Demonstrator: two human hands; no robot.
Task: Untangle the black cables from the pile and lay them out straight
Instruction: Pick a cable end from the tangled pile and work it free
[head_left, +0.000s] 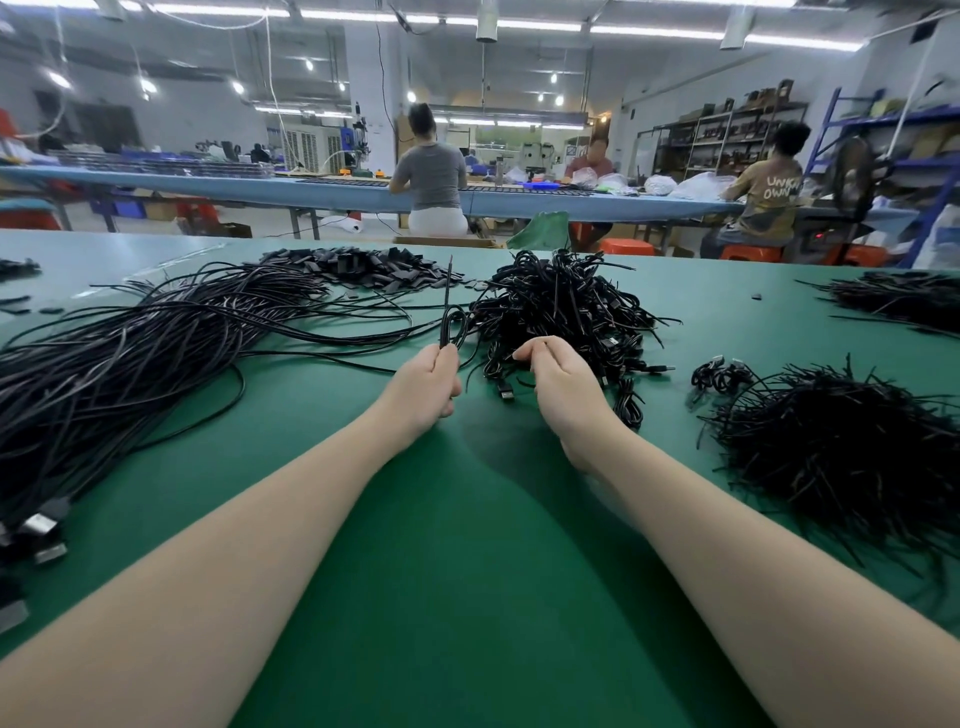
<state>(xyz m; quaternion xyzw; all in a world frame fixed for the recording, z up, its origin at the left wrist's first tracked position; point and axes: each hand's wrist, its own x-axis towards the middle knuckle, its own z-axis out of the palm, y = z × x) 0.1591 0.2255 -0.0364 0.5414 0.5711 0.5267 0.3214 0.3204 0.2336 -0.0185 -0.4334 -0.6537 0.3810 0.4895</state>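
Note:
A tangled pile of coiled black cables (561, 306) sits on the green table (467, 571) just beyond my hands. My left hand (428, 384) grips one looped black cable (451, 317); a loose end of it sticks upward and the loop stands above my fingers. My right hand (556, 384) is curled at the front edge of the pile, fingers pinched together near the cables; whether a cable is between them I cannot tell. To the left lies a long bundle of straightened black cables (130, 364) with plug ends (44, 525) at the near left.
A heap of short black pieces (841, 447) lies at the right, another bundle (904, 301) at the far right. Small flat black parts (363, 265) are strewn behind the cables. Beyond the table several people sit at a long workbench (311, 192).

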